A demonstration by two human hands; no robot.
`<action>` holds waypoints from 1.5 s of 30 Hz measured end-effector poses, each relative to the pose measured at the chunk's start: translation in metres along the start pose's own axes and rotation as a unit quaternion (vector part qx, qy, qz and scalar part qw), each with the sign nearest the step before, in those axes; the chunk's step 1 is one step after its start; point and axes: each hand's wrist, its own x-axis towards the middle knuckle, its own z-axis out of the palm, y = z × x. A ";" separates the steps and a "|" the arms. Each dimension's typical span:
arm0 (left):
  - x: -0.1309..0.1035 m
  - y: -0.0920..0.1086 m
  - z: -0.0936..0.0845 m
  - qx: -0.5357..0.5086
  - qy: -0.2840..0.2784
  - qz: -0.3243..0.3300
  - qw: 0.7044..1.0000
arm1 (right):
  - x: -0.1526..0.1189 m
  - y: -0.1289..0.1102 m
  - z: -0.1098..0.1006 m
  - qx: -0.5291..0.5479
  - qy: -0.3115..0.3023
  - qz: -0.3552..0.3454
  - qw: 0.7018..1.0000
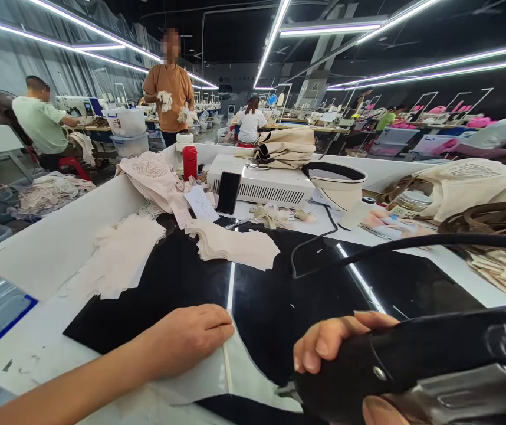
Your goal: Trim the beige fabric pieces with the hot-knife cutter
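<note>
My left hand (191, 336) is closed, its fingers pinching the upper edge of a thin white panel (239, 372) that lies over the black tabletop. A narrow raised strip runs down the panel. At the lower right my right hand (330, 342) is wrapped around a bulky black hand-held tool (439, 360) with a rivet and a shiny metal plate. The tool's front end meets the panel's right tip; its working part is mostly hidden. Beyond my hands lie a stack of cut beige fabric pieces (237, 245) and a pale heap of pieces (122, 254).
A black cable (412, 242) crosses the right side. Along the back are a white vented box (257, 183), a phone (229, 192), a red bottle (190, 163) and a beige bin (339, 186). Brown straps (492, 218) lie at right. A person in an orange shirt (168, 94) stands beyond.
</note>
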 end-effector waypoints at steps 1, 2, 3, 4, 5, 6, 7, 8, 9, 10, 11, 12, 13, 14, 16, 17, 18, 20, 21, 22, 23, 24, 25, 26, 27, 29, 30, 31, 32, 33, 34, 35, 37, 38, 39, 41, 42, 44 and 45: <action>0.000 0.000 0.001 0.000 0.001 -0.002 1.000 | 0.005 0.001 0.004 0.003 0.011 -0.005 1.000; -0.001 0.001 0.002 0.000 0.002 -0.004 1.000 | 0.010 0.004 0.008 0.005 0.022 -0.016 1.000; -0.002 0.001 0.003 0.001 0.003 -0.007 1.000 | 0.016 0.007 0.013 0.008 0.030 -0.030 0.999; -0.002 0.000 0.004 0.001 0.005 -0.009 1.000 | 0.023 0.012 0.018 0.011 0.034 -0.045 0.998; -0.003 0.000 0.005 0.001 0.006 -0.012 1.000 | 0.029 0.017 0.023 0.014 0.034 -0.054 0.998; -0.003 -0.001 0.006 0.000 0.007 -0.013 1.000 | 0.034 0.023 0.027 0.019 0.032 -0.060 0.998; -0.004 -0.002 0.008 0.001 0.009 -0.014 1.000 | 0.039 0.029 0.031 0.024 0.033 -0.061 0.997; -0.004 -0.003 0.009 0.002 0.012 -0.013 1.000 | 0.043 0.035 0.035 0.028 0.035 -0.061 0.997; -0.005 -0.003 0.010 0.003 0.016 -0.012 1.000 | 0.047 0.039 0.037 0.030 0.036 -0.060 0.997; -0.004 -0.003 0.012 0.002 0.019 -0.010 1.000 | 0.049 0.043 0.039 0.030 0.036 -0.060 0.997; -0.004 -0.003 0.012 0.000 0.023 -0.011 1.000 | 0.051 0.045 0.040 0.028 0.035 -0.059 0.997; -0.004 -0.002 0.013 -0.003 0.026 -0.012 1.000 | 0.052 0.047 0.040 0.025 0.034 -0.059 0.997; -0.003 0.000 0.014 -0.006 0.028 -0.013 1.000 | 0.053 0.048 0.040 0.023 0.033 -0.060 0.997; -0.002 0.002 0.014 -0.009 0.029 -0.014 0.999 | 0.053 0.048 0.040 0.022 0.032 -0.061 0.997; -0.001 0.006 0.014 -0.010 0.030 -0.016 0.999 | 0.053 0.047 0.039 0.020 0.033 -0.064 0.997; 0.000 0.008 0.014 -0.009 0.029 -0.018 0.999 | 0.053 0.046 0.038 0.018 0.034 -0.064 0.997; 0.000 0.009 0.014 -0.008 0.027 -0.017 0.999 | 0.053 0.046 0.038 0.017 0.033 -0.062 0.997; 0.002 0.011 0.013 -0.008 0.024 -0.016 1.000 | 0.052 0.045 0.037 0.019 0.030 -0.057 0.998; 0.002 0.011 0.012 -0.008 0.023 -0.015 1.000 | 0.051 0.045 0.037 0.022 0.028 -0.054 0.998; 0.003 0.011 0.011 -0.008 0.023 -0.015 1.000 | 0.051 0.045 0.037 0.026 0.027 -0.052 0.998; 0.004 0.011 0.010 -0.010 0.023 -0.015 1.000 | 0.051 0.045 0.037 0.028 0.026 -0.052 0.998; 0.005 0.012 0.009 -0.011 0.024 -0.015 1.000 | 0.050 0.045 0.037 0.028 0.025 -0.053 0.998; 0.005 0.012 0.008 -0.012 0.024 -0.016 0.999 | 0.050 0.045 0.037 0.027 0.024 -0.053 0.998; 0.005 0.012 0.007 -0.013 0.024 -0.016 1.000 | 0.050 0.046 0.037 0.025 0.022 -0.054 0.998; 0.006 0.012 0.007 -0.013 0.021 -0.017 1.000 | 0.050 0.046 0.038 0.023 0.020 -0.055 0.998; 0.005 0.012 0.006 -0.012 0.017 -0.018 1.000 | 0.050 0.047 0.038 0.022 0.014 -0.056 0.998; 0.005 0.012 0.007 -0.010 0.016 -0.020 1.000 | 0.050 0.047 0.038 0.023 0.012 -0.057 0.998; 0.005 0.012 0.007 -0.010 0.016 -0.020 1.000 | 0.050 0.047 0.038 0.023 0.013 -0.056 0.998; 0.004 0.012 0.007 -0.010 0.017 -0.019 1.000 | 0.050 0.047 0.038 0.024 0.013 -0.057 0.998; 0.004 0.012 0.008 -0.011 0.019 -0.019 1.000 | 0.050 0.047 0.037 0.025 0.013 -0.057 0.998; 0.004 0.012 0.008 -0.011 0.020 -0.019 1.000 | 0.050 0.047 0.037 0.027 0.012 -0.058 0.998; 0.004 0.012 0.008 -0.011 0.021 -0.019 1.000 | 0.050 0.047 0.037 0.030 0.010 -0.058 0.998; 0.004 0.012 0.008 -0.008 0.023 -0.021 0.999 | 0.050 0.047 0.037 0.034 0.005 -0.061 0.998; 0.004 0.012 0.008 -0.007 0.023 -0.021 0.999 | 0.050 0.047 0.038 0.033 0.004 -0.062 0.998; 0.004 0.012 0.008 -0.006 0.023 -0.019 1.000 | 0.050 0.047 0.038 0.031 0.005 -0.062 0.998; 0.004 0.012 0.007 -0.006 0.017 -0.020 1.000 | 0.051 0.048 0.039 0.025 0.008 -0.060 0.998; 0.004 0.012 0.007 -0.008 0.011 -0.022 1.000 | 0.051 0.048 0.039 0.023 0.009 -0.059 0.998; 0.004 0.012 0.005 -0.013 0.003 -0.026 1.000 | 0.050 0.047 0.039 0.023 0.010 -0.058 0.998; 0.004 0.011 0.004 -0.015 0.004 -0.026 1.000 | 0.050 0.046 0.039 0.023 0.011 -0.059 0.998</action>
